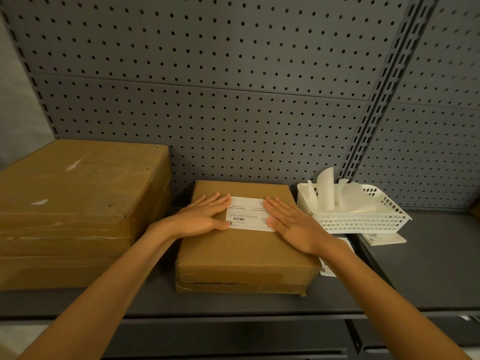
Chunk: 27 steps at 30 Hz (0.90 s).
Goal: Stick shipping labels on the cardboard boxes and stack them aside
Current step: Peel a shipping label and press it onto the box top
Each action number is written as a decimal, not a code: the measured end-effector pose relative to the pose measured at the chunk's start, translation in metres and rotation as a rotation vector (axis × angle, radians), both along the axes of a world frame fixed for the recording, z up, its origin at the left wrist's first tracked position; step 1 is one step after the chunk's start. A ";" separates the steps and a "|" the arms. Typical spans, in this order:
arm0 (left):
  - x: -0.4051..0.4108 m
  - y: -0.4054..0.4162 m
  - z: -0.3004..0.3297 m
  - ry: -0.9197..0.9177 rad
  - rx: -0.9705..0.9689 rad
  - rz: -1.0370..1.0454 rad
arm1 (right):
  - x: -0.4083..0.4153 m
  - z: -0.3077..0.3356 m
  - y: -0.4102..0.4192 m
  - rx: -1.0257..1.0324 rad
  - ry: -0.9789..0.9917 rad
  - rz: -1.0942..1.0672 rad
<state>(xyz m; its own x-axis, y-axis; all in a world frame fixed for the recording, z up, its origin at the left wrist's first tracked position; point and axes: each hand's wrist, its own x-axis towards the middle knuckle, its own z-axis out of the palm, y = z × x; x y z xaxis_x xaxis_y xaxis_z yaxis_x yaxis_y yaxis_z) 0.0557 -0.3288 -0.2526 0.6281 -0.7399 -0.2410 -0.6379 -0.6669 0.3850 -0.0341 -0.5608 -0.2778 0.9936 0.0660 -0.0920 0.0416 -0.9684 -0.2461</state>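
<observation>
**Both palms flat on the label of the small box**

I see from the head camera a small cardboard box (246, 245) that lies on the dark shelf (428, 268), in the middle of the view, with its far edge near the grey pegboard wall (233, 113). A white shipping label (248, 214) lies on the top face of this box, toward the far side. It carries printed text and a barcode, but the print is too small for me to read.

My left hand (205, 216) rests flat on the box with the fingers stretched and close together; the fingertips and the thumb touch the left edge of the label. My right hand (293, 224) is flat in the same way and covers the right end of the label. Neither hand grips anything; both are spread open and only press down.

To the left of the small box, just beside it, stands a large cardboard box (78, 211), which is taller and wrapped with clear tape. To the right is a white plastic basket (363, 222) that holds curled pieces of white backing paper (327, 190). Some sheets of printed labels (384, 239) stick out from under the basket at its near side, and another printed sheet (328, 268) lies on the shelf, partly hidden by my right wrist.
</observation>
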 end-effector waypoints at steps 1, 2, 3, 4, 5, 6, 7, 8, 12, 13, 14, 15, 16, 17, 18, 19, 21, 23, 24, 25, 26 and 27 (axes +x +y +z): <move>0.002 0.000 -0.002 -0.001 -0.017 0.005 | 0.000 0.000 0.000 0.005 -0.001 0.000; 0.004 0.000 -0.006 -0.017 -0.028 0.009 | 0.000 0.000 0.000 0.011 -0.001 -0.001; 0.006 0.001 -0.010 -0.036 -0.036 0.012 | 0.000 0.000 0.000 0.015 -0.001 -0.003; 0.007 0.001 -0.013 -0.056 -0.040 0.016 | 0.000 -0.001 0.000 0.018 -0.001 -0.004; 0.007 0.000 -0.016 -0.081 -0.042 0.019 | 0.000 -0.001 0.000 0.018 -0.002 -0.005; 0.007 0.000 -0.019 -0.114 -0.044 0.025 | 0.000 -0.001 0.000 0.017 -0.002 -0.006; 0.006 -0.001 -0.021 -0.150 -0.045 0.036 | 0.000 0.000 0.000 0.015 -0.003 -0.007; 0.006 -0.002 -0.023 -0.179 -0.045 0.055 | 0.000 0.000 0.001 0.012 -0.003 -0.008; 0.007 -0.006 -0.025 -0.213 -0.023 0.131 | 0.000 0.002 0.002 0.007 0.002 -0.004; 0.008 -0.008 -0.025 -0.216 -0.016 0.142 | 0.000 0.002 0.002 0.009 0.004 -0.002; 0.009 -0.009 -0.024 -0.218 -0.013 0.152 | -0.001 0.003 0.002 0.010 0.005 -0.002; 0.010 -0.011 -0.023 -0.223 -0.016 0.157 | -0.001 0.003 0.002 0.011 0.005 -0.002; 0.010 -0.015 -0.023 -0.233 -0.027 0.153 | -0.002 0.002 0.002 0.012 0.003 -0.003; 0.008 -0.019 -0.021 -0.245 -0.043 0.138 | -0.002 0.002 0.002 0.012 0.002 -0.003; 0.005 -0.024 -0.020 -0.255 -0.054 0.113 | -0.003 0.002 0.002 0.010 0.001 -0.003; 0.002 -0.029 -0.020 -0.263 -0.054 0.082 | -0.003 0.002 0.002 0.007 0.002 -0.003; -0.004 -0.039 -0.021 -0.273 -0.024 0.031 | -0.002 0.002 0.002 -0.002 0.006 0.001; -0.004 -0.044 -0.024 -0.280 0.005 0.017 | -0.001 0.002 0.002 -0.006 0.004 0.003; -0.003 -0.043 -0.025 -0.282 0.011 0.021 | -0.001 0.002 0.002 -0.007 0.003 0.005; -0.002 -0.040 -0.026 -0.282 0.013 0.029 | -0.001 0.002 0.001 -0.006 0.004 0.007; -0.001 -0.035 -0.026 -0.280 0.016 0.038 | -0.001 0.002 0.001 -0.003 0.006 0.007; 0.001 -0.030 -0.026 -0.278 0.018 0.049 | -0.001 0.002 0.001 -0.001 0.004 0.006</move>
<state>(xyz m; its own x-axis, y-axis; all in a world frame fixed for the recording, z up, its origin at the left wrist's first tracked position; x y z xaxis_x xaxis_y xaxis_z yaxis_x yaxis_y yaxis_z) 0.0567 -0.3590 -0.2791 0.7069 -0.7042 -0.0671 -0.6843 -0.7047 0.1875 -0.0351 -0.5601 -0.2762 0.9928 0.0717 -0.0962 0.0462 -0.9684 -0.2452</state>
